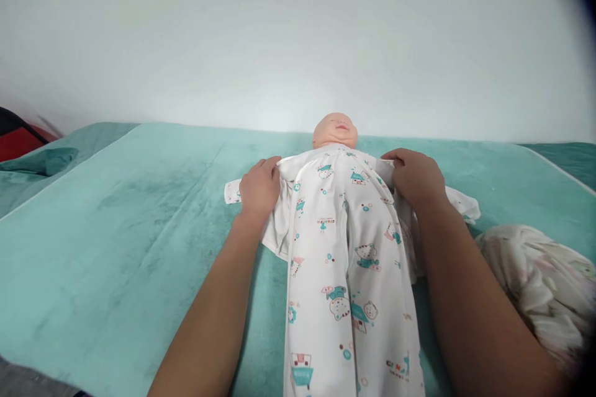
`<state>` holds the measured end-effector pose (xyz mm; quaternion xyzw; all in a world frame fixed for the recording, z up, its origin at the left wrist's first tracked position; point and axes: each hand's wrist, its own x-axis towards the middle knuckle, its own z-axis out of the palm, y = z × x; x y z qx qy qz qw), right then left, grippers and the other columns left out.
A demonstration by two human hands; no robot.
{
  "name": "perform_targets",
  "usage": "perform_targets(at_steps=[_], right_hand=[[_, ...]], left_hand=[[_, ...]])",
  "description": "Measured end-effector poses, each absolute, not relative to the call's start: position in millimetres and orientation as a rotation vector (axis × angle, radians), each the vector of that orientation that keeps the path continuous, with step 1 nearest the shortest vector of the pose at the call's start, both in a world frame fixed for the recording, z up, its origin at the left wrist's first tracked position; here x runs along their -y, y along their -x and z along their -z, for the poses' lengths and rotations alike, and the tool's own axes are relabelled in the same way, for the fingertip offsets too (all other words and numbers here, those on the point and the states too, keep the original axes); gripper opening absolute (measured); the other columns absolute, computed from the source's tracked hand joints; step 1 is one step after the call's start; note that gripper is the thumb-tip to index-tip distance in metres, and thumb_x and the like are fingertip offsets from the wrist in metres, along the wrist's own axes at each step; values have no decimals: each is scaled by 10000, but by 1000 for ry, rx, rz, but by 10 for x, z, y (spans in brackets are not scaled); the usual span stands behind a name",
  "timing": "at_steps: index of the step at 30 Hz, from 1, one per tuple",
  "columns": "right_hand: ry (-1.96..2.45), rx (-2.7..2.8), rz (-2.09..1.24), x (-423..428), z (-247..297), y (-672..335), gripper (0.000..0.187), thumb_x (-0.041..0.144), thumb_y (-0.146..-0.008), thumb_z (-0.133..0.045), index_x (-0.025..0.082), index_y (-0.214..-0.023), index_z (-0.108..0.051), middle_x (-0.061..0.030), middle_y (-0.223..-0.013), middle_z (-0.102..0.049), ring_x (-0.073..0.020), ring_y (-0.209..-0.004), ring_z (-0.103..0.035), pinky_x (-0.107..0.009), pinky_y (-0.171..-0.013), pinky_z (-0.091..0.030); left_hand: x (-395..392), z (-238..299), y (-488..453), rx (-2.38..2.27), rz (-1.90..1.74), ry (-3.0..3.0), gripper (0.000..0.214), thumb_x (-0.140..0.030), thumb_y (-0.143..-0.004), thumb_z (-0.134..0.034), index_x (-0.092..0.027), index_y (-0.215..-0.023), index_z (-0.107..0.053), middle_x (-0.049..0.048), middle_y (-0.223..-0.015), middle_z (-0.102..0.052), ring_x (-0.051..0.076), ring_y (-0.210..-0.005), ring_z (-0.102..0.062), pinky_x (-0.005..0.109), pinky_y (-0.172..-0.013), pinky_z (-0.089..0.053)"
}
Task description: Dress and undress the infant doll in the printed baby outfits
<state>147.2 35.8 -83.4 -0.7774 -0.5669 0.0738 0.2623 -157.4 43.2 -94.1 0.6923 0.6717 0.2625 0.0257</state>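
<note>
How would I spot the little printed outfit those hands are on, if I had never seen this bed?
Find the teal blanket spread over the bed. At its middle lies a baby doll, and the white romper covers it from the neck down, with the left hand and right hand at its shoulders. Unlike the crumpled pale cloth bundle alongside, it lies flat and carries teal cartoon prints.

2 bare forearms, no sleeves; left grip [259,189] and right grip [414,178] ringless

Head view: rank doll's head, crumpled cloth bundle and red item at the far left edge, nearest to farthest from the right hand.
From the right hand, which rests on the printed sleepsuit at the doll's shoulder:
1. Doll's head: just up and left of the hand.
2. Crumpled cloth bundle: lower right, on the teal mat.
3. Red item: far left edge, clearly farthest.
</note>
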Motion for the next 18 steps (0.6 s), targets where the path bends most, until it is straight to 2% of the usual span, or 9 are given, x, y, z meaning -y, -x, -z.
perform_targets(at_steps=[3,5,9,13,18], right_hand=[[1913,1645,-94,-355,816,-1374,415,248,-892,-398,239,-1189,-690,-91,-1253,-683,-316,-1134,-598,-424,-925,-441],[1820,1762,-131,-365,807,-1315,402,278,-904,-400,236,-1175,-694,-83,-1239,-691,-296,-1125,-603,-405,-942,-434],[1903,1792,-230,-395,836,-1337,404,293,-922,-364,261,-1122,-714,-81,-1131,-727,-290,-1029,-628,-399,-869,-447],[2025,1640,-211,-409,909,-1491,395,249,-883,-389,265,-1083,-729,-88,-1075,-732,-290,-984,-629,-396,-818,-450],[2026,1494,-219,-403,947,-1546,371,241,-847,-430,257,-1064,-730,-92,-1071,-729,-290,-970,-632,-396,-803,-463]], left_hand=[[-433,932,1551,-2051,-815,-2126,429,-288,-993,-304,-288,-1284,-619,34,-1262,-681,259,-1164,-612,384,-931,-442],[-434,926,1538,-2045,-811,-2122,425,-289,-994,-304,-287,-1282,-616,36,-1269,-679,258,-1172,-608,388,-941,-436],[-436,934,1531,-2054,-809,-2133,425,-287,-995,-301,-288,-1286,-610,41,-1270,-679,260,-1165,-611,386,-932,-434],[-435,951,1536,-2094,-832,-2111,431,-290,-991,-299,-293,-1283,-616,41,-1259,-687,272,-1139,-624,388,-901,-443],[-431,953,1545,-2113,-853,-2058,423,-304,-985,-317,-298,-1271,-630,42,-1250,-695,285,-1125,-632,392,-892,-448]])
